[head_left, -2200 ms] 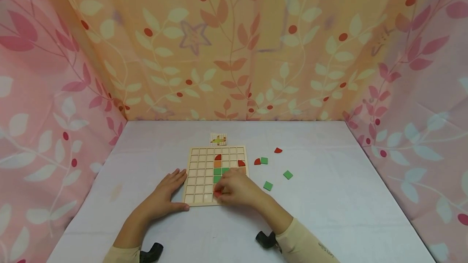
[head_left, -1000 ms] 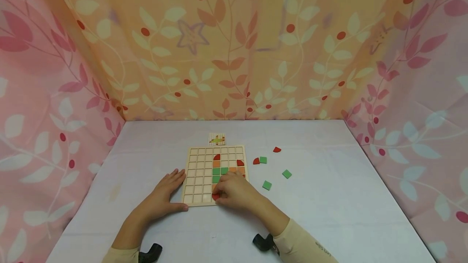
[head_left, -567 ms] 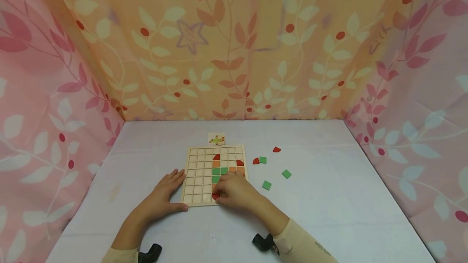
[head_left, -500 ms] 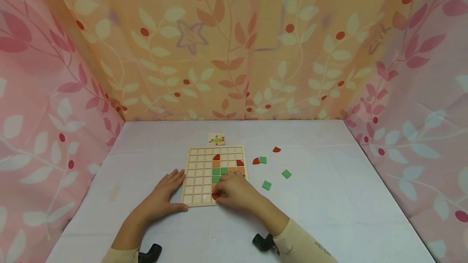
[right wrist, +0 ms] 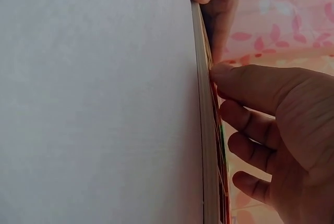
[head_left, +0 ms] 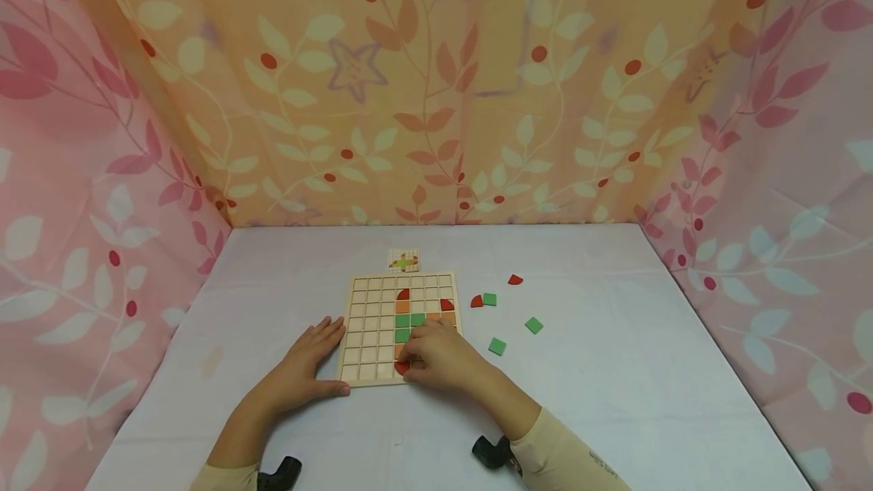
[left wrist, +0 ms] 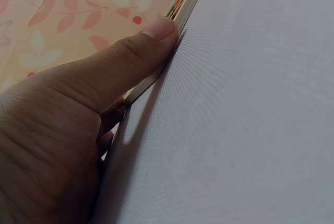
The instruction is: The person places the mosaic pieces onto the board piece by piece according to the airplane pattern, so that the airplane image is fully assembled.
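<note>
A wooden grid board (head_left: 368,338) lies on the white table, with red, orange and green tiles in its right half. My left hand (head_left: 303,366) rests at its left side, fingers straight and thumb by the near-left corner; in the left wrist view the thumb of that hand (left wrist: 78,85) lies against the board's edge (left wrist: 193,2). With thumb and fingertips, my right hand (head_left: 446,357) pinches a red quarter-round tile (head_left: 402,369) at a bottom-row cell. The right wrist view shows this hand (right wrist: 292,114) bent over the board (right wrist: 210,140), covering some cells in the head view.
A small patterned card (head_left: 403,261) lies just beyond the board. To the right are loose green squares, one of them (head_left: 533,325) farthest right, and two red quarter-rounds, one (head_left: 515,279) farther back. Floral curtains (head_left: 436,97) stand behind and at both sides of the table.
Compared with the oldest frame, the red tile under my right fingertips sits slightly lower and more of it shows. My left hand keeps its place at the board.
</note>
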Motion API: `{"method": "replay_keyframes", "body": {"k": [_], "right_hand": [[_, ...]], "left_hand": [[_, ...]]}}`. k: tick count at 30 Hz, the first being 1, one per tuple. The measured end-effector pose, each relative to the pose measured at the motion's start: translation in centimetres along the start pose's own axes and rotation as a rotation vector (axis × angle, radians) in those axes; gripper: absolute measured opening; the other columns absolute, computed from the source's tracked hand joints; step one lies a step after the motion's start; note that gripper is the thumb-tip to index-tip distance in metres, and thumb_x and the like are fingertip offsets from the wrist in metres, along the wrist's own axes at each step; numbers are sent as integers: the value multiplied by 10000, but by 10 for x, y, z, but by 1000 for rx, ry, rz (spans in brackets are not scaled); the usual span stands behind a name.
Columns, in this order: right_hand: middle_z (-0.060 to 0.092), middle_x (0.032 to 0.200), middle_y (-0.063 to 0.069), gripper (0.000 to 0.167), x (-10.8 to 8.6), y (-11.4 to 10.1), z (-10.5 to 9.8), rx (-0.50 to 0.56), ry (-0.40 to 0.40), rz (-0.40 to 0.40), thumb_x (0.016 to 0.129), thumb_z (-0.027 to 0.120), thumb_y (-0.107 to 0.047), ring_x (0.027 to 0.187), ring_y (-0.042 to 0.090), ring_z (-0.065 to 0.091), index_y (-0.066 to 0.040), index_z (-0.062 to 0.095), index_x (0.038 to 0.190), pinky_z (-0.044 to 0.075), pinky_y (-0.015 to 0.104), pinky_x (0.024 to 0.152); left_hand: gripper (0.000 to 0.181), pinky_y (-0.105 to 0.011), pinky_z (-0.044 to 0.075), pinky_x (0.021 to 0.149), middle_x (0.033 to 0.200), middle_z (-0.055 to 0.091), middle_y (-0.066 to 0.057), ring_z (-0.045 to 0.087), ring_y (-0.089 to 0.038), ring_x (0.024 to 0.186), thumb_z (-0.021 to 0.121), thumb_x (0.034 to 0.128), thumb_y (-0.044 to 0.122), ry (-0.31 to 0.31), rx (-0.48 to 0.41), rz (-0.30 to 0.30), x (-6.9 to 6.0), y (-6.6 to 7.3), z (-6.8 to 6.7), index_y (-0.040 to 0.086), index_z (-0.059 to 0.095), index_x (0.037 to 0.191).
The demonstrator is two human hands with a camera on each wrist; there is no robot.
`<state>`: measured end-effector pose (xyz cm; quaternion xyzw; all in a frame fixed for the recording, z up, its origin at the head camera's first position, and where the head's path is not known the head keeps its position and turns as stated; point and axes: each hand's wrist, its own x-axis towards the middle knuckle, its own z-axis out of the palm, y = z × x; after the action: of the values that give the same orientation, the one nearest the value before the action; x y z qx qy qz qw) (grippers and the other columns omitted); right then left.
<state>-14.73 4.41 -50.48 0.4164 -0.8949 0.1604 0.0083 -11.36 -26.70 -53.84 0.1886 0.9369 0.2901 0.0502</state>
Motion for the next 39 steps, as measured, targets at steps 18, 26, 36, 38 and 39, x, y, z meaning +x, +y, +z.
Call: {"method": "replay_keyframes", "body": {"k": [18, 26, 36, 38, 39], "right_hand": [[722, 1038, -114, 180, -5, 1, -55, 109, 48, 1, 902, 771, -266, 1065, 102, 586, -232, 799, 1077, 473, 366, 995], [723, 1086, -133, 195, -26, 24, -90, 78, 122, 45, 895, 793, -260, 1100, 117, 589, -246, 782, 1089, 473, 394, 1018], [715, 1092, -136, 220, -80, 82, -99, 109, 144, 228, 876, 823, -228, 1120, 129, 611, -264, 769, 1085, 508, 432, 1023], [716, 1093, -135, 221, -89, 91, -100, 122, 147, 272, 878, 822, -231, 1137, 146, 609, -276, 768, 1087, 518, 449, 1026], [716, 1101, -133, 220, -94, 95, -101, 132, 150, 291, 880, 820, -230, 1150, 154, 606, -280, 766, 1087, 521, 453, 1028]], "left_hand": [[1173, -355, 16, 1299, 1692, 273, -54, 161, -338, 1580, 846, 692, 641, 9, -1, 19, 1, 0, 0, 68, 360, 1592], [1177, -376, 22, 1300, 1694, 265, -61, 155, -336, 1582, 847, 692, 638, 6, 2, 4, 0, 0, 0, 65, 354, 1594], [1188, -559, 110, 1270, 1695, 264, -36, 153, -324, 1584, 839, 682, 662, 4, 8, -4, 2, 0, 1, 82, 353, 1598], [1189, -565, 114, 1268, 1694, 265, -39, 154, -326, 1584, 838, 682, 663, 5, 10, -5, 1, 1, 1, 77, 354, 1596], [1189, -566, 116, 1267, 1694, 265, -40, 155, -326, 1583, 837, 683, 664, 7, 12, -5, 1, 0, 1, 75, 354, 1596]]}}
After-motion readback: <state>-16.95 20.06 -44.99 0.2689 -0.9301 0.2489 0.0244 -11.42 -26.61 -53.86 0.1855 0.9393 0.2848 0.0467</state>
